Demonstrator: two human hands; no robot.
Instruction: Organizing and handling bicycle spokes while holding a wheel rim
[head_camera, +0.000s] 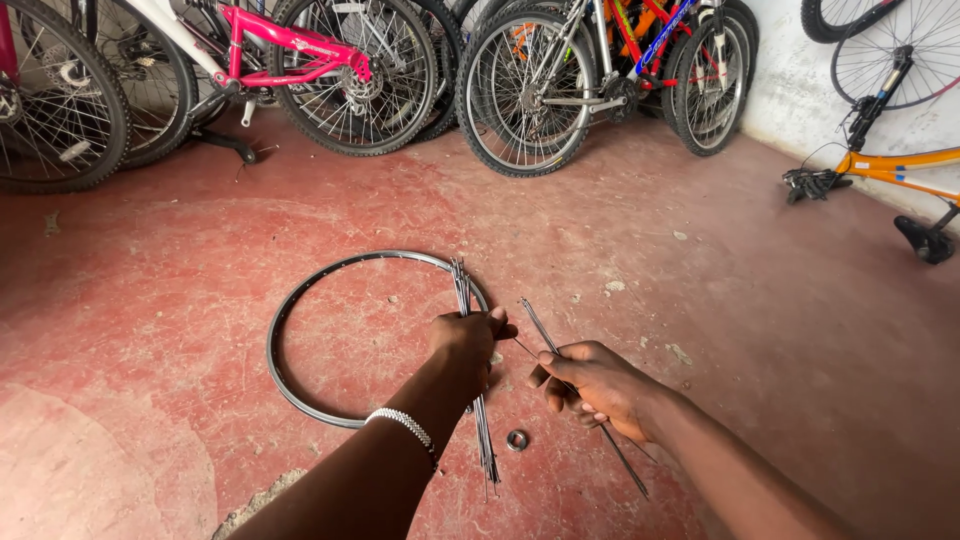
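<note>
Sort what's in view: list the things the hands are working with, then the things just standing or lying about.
In hand:
left hand gripping the spoke bundle
right hand holding a few spokes
bare rim on the floor
small metal ring

Lying about:
pink bicycle
red bicycle
orange bicycle

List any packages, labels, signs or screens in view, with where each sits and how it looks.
No packages, signs or screens in view.
Frame decals: coloured lettering bands on the red-and-blue bike leaning at the back wall; too small to make out.
Otherwise only unmarked things: the left hand grips a spoke bundle over the bare rim; the right hand holds a few spokes.
</note>
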